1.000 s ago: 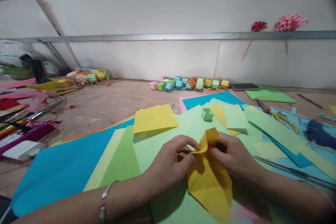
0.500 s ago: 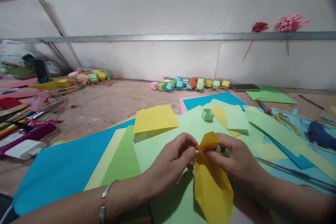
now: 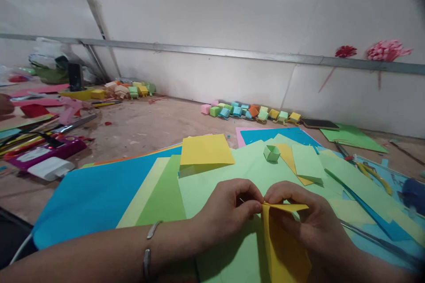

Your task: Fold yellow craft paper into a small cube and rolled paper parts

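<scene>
Both hands meet at a creased piece of yellow paper (image 3: 287, 247) over the light green sheets (image 3: 212, 185). My left hand (image 3: 230, 205) pinches the paper's upper left corner between thumb and fingertips. My right hand (image 3: 308, 216) grips its folded top edge, fingers above and thumb partly hidden beneath. One flap sticks out to the right, while the longer part hangs down towards me. Just beyond the hands stands a small light green folded paper box (image 3: 272, 153). A folded yellow sheet (image 3: 207, 152) lies to the left of it.
Blue card (image 3: 96, 203) spreads at the left. Scissors with yellow handles (image 3: 375, 174) and a metal tool (image 3: 375, 241) lie at the right. Along the wall sit several small coloured paper boxes (image 3: 254, 111). A purple power strip (image 3: 49, 152) is at far left.
The yellow paper has turned, so its top fold now points right as a flat flap. Both hands sit closer together at its corner. The camera view has shifted slightly.
</scene>
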Tool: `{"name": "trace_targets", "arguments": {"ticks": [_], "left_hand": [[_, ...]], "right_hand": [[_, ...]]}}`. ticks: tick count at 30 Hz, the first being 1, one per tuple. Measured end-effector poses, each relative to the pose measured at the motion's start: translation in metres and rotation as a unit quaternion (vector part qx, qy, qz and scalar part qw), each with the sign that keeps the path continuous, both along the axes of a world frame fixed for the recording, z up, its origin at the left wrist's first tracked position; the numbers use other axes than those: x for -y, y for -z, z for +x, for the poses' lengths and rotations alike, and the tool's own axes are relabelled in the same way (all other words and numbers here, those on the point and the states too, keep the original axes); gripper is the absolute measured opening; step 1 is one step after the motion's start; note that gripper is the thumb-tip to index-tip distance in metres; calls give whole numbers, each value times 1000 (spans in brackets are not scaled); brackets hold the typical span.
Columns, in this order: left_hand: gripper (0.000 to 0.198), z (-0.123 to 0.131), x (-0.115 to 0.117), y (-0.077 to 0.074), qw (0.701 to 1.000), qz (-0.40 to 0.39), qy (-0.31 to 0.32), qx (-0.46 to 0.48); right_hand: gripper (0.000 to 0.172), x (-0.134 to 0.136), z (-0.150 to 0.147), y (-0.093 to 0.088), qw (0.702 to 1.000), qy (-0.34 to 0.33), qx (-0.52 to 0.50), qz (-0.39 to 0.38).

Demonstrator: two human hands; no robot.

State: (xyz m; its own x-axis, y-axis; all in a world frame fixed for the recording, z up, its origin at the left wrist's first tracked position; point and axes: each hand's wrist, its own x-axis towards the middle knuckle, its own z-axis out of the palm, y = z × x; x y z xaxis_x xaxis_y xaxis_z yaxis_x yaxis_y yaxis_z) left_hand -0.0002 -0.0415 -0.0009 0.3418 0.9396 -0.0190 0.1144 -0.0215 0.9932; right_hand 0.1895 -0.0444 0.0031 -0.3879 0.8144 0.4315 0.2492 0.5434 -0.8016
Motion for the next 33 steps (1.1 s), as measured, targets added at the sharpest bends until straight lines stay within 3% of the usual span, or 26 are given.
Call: {"name": "trace_targets", "arguments": {"ticks": [3, 6, 10, 13, 18, 24, 33], "left_hand": [[7, -1, -1, 2, 1000, 14, -4, -9], [7, -1, -4, 3, 998, -42, 11, 46], [38, -1, -6, 5, 964, -180, 75, 180], [55, 0, -5, 7, 938, -228, 103, 238], [50, 2, -2, 12, 921, -260, 88, 278], [43, 1, -2, 12, 908, -288, 88, 291], [43, 0, 1, 8, 898, -302, 108, 301]], "right_hand": [[8, 1, 0, 0, 1000, 1, -14, 18], [14, 1, 2, 2, 999, 0, -44, -11], [17, 2, 7, 4, 995, 0, -84, -52], [18, 2, 8, 7, 995, 6, -85, -43], [24, 1, 5, 6, 998, 32, -51, 14], [6, 4, 2, -6, 1000, 12, -4, 14], [8, 4, 8, -4, 997, 49, -7, -52]]}}
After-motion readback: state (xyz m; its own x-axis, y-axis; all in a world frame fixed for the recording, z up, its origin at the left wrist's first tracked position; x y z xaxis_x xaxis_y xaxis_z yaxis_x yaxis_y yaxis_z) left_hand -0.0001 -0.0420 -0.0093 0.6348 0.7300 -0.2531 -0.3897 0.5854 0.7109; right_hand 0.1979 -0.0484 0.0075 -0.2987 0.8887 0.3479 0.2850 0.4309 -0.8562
